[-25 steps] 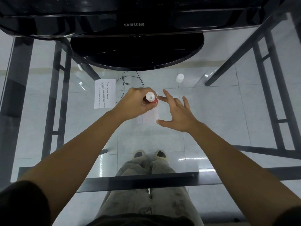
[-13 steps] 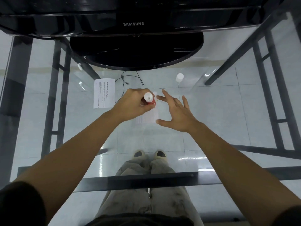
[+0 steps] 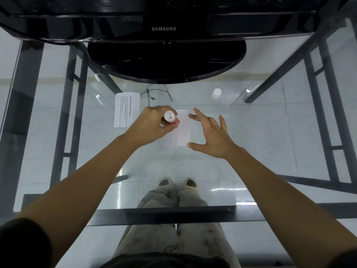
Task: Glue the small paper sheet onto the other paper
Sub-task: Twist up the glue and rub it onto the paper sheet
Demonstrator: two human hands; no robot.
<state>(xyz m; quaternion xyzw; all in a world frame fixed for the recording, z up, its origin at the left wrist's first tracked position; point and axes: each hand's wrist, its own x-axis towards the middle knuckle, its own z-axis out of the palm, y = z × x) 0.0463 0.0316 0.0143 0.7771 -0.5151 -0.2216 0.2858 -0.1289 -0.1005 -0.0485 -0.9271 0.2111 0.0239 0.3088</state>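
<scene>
A small white paper sheet (image 3: 180,130) lies on the glass table (image 3: 260,144) at the centre. My left hand (image 3: 150,124) is closed around a red glue stick (image 3: 170,118) with a white end, held over the sheet's left edge. My right hand (image 3: 212,134) hovers at the sheet's right edge, fingers spread, index fingertip and thumb touching or nearly touching the paper. A printed paper (image 3: 126,109) with text lies flat to the left of my left hand, partly hidden by it at its lower right.
A white glue cap (image 3: 216,93) stands on the glass at the back right. A black Samsung monitor (image 3: 163,29) with its round base (image 3: 166,60) fills the far side. Black table frame bars and a cable (image 3: 154,93) show through the glass.
My left hand with the glue stick has shifted slightly left along the small sheet, uncovering more of it. My right hand stays at the sheet's right edge.
</scene>
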